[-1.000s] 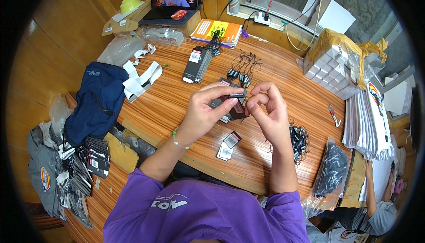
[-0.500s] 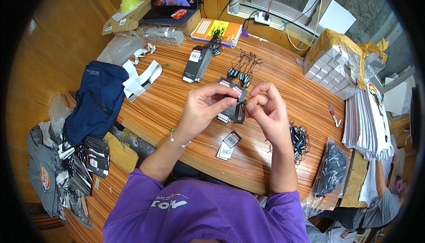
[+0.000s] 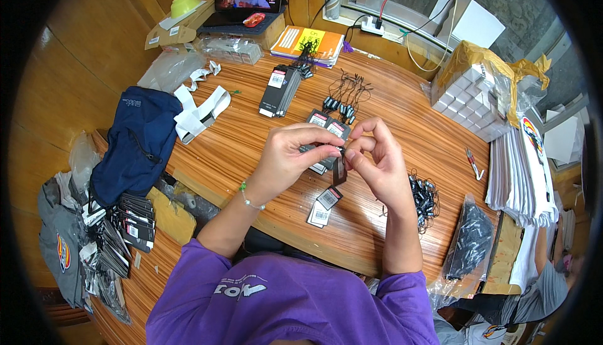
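Observation:
Over the middle of the table, my left hand (image 3: pixel 294 149) and my right hand (image 3: pixel 380 164) meet with fingertips pinched close together. A dark hang tag (image 3: pixel 340 172) dangles from between them, held at its top end by my left thumb and fingers. My right thumb and finger pinch by the tag's top, seemingly on its thin black string, mostly hidden by the fingers. Just beyond lie more black hang tags (image 3: pixel 319 119), their black strings (image 3: pixel 340 107) fanned out past them. Closer to me are a small black label card (image 3: pixel 328 197) and white label cards (image 3: pixel 318 215).
A stack of strung black tags (image 3: pixel 280 92) lies farther back. Loose black strings (image 3: pixel 425 202) are heaped right of my right arm, near a plastic bag of strings (image 3: pixel 468 238). Folded white garments (image 3: pixel 520 172), wrapped white boxes (image 3: pixel 472 97), snips (image 3: pixel 473 163) and a navy bag (image 3: pixel 139 147) surround them.
The hang tag between my hands has turned and now hangs slightly lower, angled toward me. My fingertips have shifted a little and stay pinched together.

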Demonstrator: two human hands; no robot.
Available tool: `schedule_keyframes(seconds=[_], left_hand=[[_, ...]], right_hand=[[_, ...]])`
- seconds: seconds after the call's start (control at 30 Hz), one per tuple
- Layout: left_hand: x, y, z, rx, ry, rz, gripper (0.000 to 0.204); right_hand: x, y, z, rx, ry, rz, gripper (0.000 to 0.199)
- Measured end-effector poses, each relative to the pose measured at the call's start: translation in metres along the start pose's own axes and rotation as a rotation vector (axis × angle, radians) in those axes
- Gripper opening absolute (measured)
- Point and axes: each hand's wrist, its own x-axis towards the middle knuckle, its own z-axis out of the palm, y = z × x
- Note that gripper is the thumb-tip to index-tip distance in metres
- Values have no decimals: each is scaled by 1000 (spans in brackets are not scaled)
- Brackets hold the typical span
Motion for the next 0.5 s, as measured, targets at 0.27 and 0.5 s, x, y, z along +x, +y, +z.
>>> schedule_keyframes(seconds=[0.27, 0.5], left_hand=[[-1, 8, -6, -50, -77, -82, 12], [-2, 18, -4, -151, -68, -69, 11]], right_hand=[[1, -6, -3, 181, -95, 111, 21], [8, 8, -6, 210, -107, -37, 17]])
